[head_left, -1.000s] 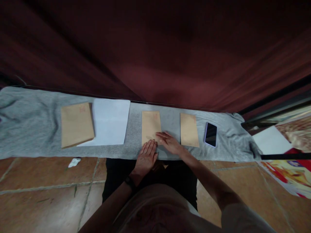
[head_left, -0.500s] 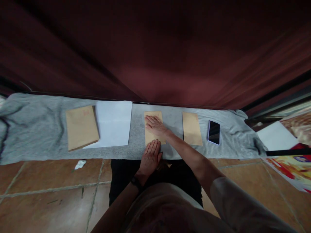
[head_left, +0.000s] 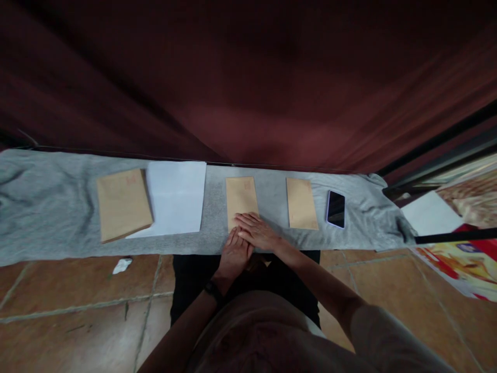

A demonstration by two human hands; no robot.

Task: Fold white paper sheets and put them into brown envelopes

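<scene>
A narrow brown envelope (head_left: 241, 195) lies on the grey cloth (head_left: 46, 207) straight in front of me. My right hand (head_left: 256, 231) rests flat on its near end, fingers stretched out and pointing left. My left hand (head_left: 234, 255) lies flat just below it at the cloth's near edge, fingers extended, partly covered by the right hand. Neither hand grips anything. A second narrow brown envelope (head_left: 301, 203) lies to the right, apart from both hands.
A larger brown envelope (head_left: 122, 203) overlaps a white sheet (head_left: 176, 196) at the left. A dark phone (head_left: 336, 208) lies at the right of the cloth. A dark red curtain (head_left: 248, 83) hangs behind. White paper scrap (head_left: 121, 266) on the tiled floor; colourful prints (head_left: 462, 264) at far right.
My right hand slid from the envelope's far end back to its near end, over my left hand's fingers. The left hand stayed put.
</scene>
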